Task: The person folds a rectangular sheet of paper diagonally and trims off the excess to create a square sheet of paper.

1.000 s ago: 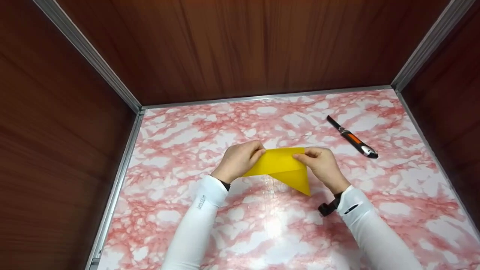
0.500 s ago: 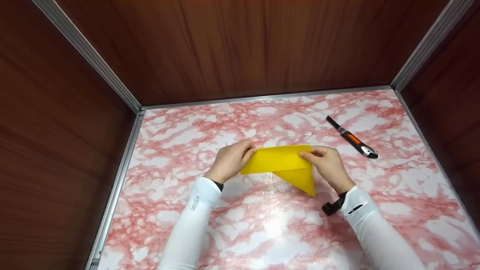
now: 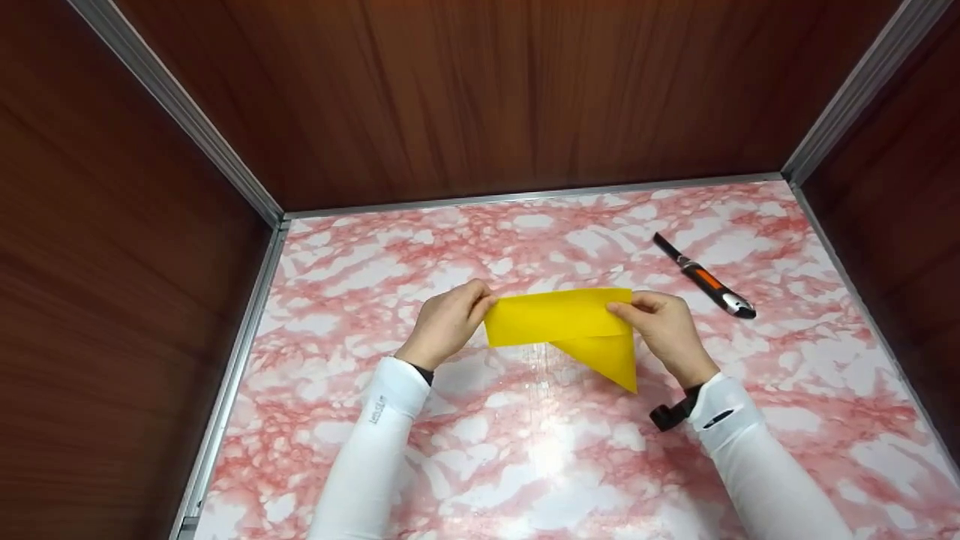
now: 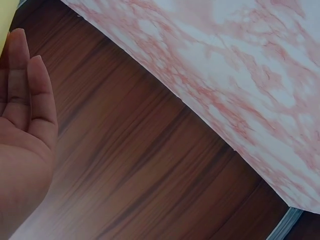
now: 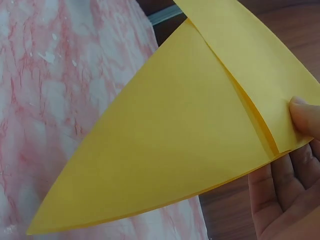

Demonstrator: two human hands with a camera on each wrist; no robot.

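A sheet of yellow paper [image 3: 555,315], folded into a band with a triangular flap hanging from its lower right, is stretched between both hands above the table. My left hand [image 3: 450,322] pinches the band's left end between thumb and fingers. At the right end my right hand [image 3: 667,330] pinches it, thumb on the near face. The right wrist view shows the large pointed flap of the paper [image 5: 150,140] up close, with a narrow gap under the band's folded edge. Only a sliver of the paper [image 4: 4,22] appears beside the left fingers in the left wrist view.
A utility knife [image 3: 709,279] with a black and orange handle lies at the right rear of the red-and-white marbled table [image 3: 360,270]. Dark wood panels [image 3: 480,97] with metal edging enclose the table at the back and both sides.
My left hand has slid left to the band's end, uncovering more of the paper's left edge. The right hand and the paper have shifted slightly right. The knife stays put.
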